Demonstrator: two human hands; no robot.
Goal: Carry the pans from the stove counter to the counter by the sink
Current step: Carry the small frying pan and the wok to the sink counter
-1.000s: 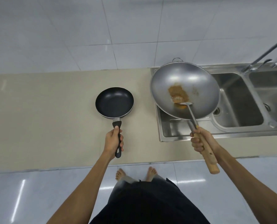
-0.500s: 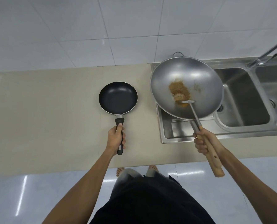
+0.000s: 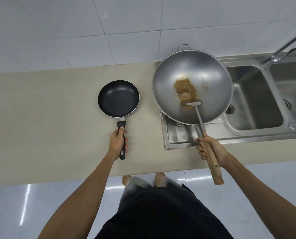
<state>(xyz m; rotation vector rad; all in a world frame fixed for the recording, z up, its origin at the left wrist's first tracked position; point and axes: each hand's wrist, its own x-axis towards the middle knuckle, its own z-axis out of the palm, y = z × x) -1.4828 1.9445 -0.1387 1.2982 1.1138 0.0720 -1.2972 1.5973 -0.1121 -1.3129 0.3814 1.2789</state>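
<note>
A small black frying pan (image 3: 118, 98) sits low on the beige counter (image 3: 48, 118), left of the sink. My left hand (image 3: 117, 142) grips its black handle. A large steel wok (image 3: 192, 87) with a brown crust in its middle hangs over the sink's drainboard (image 3: 178, 137). My right hand (image 3: 211, 149) is closed around its wooden handle together with the shaft of a metal spatula (image 3: 194, 104) that lies inside the wok.
A steel double sink (image 3: 254, 100) with a tap (image 3: 285, 44) fills the right side. A white tiled wall rises behind the counter. My bare feet and dark clothing stand on the glossy floor below the counter's front edge.
Both pans have shifted slightly toward the wall. The black pan has come down close to the counter surface. Both hands keep their grips.
</note>
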